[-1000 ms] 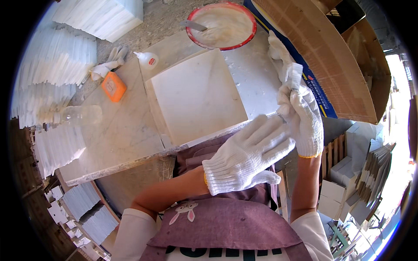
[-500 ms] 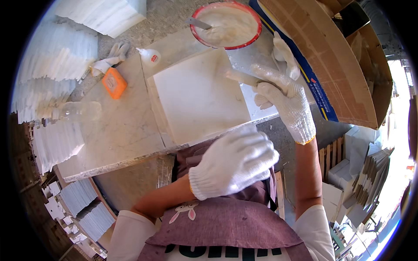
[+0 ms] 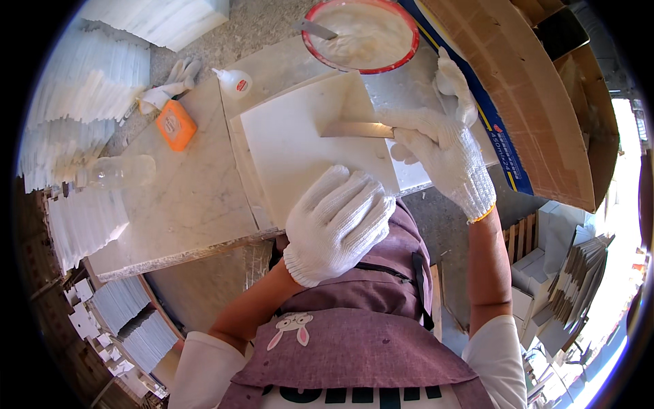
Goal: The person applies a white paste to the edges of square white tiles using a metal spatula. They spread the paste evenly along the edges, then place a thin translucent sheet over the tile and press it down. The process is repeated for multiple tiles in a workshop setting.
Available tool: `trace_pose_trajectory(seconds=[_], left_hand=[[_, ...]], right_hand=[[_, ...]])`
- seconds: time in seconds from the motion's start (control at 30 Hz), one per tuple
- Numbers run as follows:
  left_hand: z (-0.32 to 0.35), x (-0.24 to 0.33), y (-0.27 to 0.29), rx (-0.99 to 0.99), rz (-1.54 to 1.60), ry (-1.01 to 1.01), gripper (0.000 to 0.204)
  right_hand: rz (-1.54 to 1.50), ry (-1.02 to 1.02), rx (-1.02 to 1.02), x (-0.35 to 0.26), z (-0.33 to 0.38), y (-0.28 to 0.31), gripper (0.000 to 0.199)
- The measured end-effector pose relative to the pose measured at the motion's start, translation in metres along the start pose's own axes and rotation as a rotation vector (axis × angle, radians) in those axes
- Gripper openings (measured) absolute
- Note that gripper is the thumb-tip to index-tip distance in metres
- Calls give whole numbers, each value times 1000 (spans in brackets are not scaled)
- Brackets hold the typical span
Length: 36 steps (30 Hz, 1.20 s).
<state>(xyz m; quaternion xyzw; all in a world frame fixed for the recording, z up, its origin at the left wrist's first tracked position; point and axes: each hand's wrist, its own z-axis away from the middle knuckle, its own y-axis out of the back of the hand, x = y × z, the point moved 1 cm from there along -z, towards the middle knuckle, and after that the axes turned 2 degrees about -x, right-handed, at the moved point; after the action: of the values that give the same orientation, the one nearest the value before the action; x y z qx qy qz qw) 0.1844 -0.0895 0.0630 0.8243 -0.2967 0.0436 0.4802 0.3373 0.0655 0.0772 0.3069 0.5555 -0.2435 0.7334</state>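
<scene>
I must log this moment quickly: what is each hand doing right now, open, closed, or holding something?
Left hand: open, palm down on the near edge of the white tile, holding nothing.
Right hand: closed on a metal scraper blade.

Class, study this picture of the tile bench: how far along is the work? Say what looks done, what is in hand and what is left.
Done: the red-rimmed bowl holds mixed pale paste with a tool standing in it. In hand: the right hand lays a flat metal blade on the white square tile, while the left hand rests at its near edge. Left: the tile's face looks bare, with no paste visibly spread on it.
</scene>
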Motion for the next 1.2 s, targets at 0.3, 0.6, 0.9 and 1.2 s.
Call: trace_pose_trajectory(seconds=[0.3,0.6,0.9,1.2], left_hand=[[-4,3,1,12,-21,26,31],[-1,1,-6,8,-100,15,32],[0,4,-6,-14,-129,41,36],[1,4,-8,0,-151,28,38]], right_hand=[[113,29,-25,-10,0,1,30],[271,240,64,-1,-5,-4,26],[440,297,91,4,7,-8,35],[518,366,141,5,18,-13,35]])
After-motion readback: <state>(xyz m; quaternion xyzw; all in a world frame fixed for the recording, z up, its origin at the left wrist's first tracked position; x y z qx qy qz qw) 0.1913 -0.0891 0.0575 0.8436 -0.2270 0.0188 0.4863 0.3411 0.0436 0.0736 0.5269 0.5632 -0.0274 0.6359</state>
